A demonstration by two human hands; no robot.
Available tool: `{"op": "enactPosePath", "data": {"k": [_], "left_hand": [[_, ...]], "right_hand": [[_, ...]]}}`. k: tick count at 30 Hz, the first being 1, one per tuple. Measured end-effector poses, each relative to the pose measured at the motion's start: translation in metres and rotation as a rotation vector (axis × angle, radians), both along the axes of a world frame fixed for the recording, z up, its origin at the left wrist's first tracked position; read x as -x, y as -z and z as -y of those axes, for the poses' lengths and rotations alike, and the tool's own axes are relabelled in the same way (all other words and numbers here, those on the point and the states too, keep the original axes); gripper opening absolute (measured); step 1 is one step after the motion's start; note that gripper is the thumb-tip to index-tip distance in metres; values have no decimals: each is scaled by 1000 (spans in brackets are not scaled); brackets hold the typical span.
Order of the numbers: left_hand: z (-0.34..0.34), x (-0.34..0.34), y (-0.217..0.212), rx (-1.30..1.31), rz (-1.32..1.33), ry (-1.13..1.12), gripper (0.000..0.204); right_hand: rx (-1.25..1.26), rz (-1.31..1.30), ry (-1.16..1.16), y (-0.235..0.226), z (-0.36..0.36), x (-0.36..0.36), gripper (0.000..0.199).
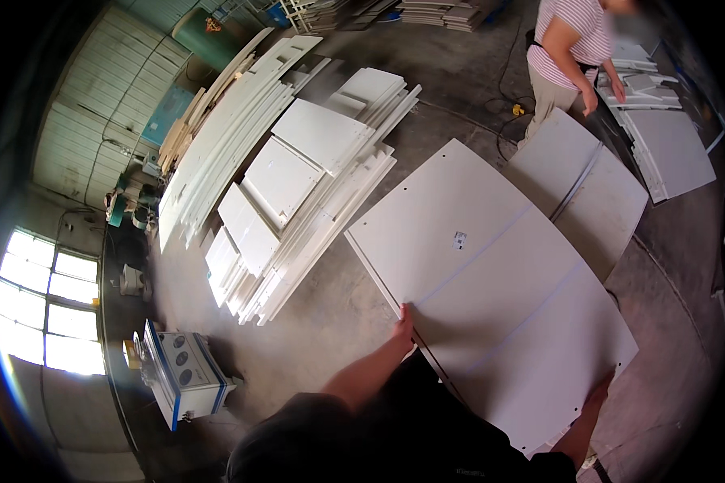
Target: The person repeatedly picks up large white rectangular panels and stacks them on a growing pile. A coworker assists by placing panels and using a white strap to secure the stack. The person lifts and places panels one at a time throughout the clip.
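A large white rectangular laminated board [491, 298] is held up above a grey concrete workshop floor [338, 322], slanting from upper left to lower right across the middle of the view, with a small metal fitting [459, 239] on its face and faint bluish lines running across it. The left hand [403, 326] grips the board's near left edge, fingers wrapped over the rim and closed on it. The right hand [600, 390] reaches the board's lower right edge and touches it, but whether its fingers curl round the edge I cannot tell, as the board hides them. To the left, a wide stack of white cut panels and long strips [290, 185] lies fanned out on the floor, well apart from the held board. Beyond the board's far end, two more white panels [588, 185] lie flat side by side, and another person in a striped shirt [572, 48] bends over a further pile of white pieces [660, 137] at the upper right. A small white and blue machine [181, 370] stands on the floor at lower left, near bright windows [44, 302] in the wall. A corrugated pale wall [105, 97] and a green tank [209, 36] close the room at upper left.
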State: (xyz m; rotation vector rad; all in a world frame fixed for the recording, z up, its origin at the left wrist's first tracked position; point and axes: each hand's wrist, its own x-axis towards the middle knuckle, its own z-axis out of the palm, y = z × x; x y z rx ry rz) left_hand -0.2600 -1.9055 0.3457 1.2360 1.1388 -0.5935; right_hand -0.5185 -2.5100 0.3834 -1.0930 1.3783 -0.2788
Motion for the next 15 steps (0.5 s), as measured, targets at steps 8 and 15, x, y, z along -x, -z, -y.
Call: {"op": "enactPosePath", "data": {"k": [8,15], "left_hand": [[2,-8,-17,-38,-24,25,101],[-46,-8,29,111,-52,34,97]], "right_hand": [[318,-102,-65,-126,-86,-14,79],[568,-368,-95,-248,-194,-14,70]]}}
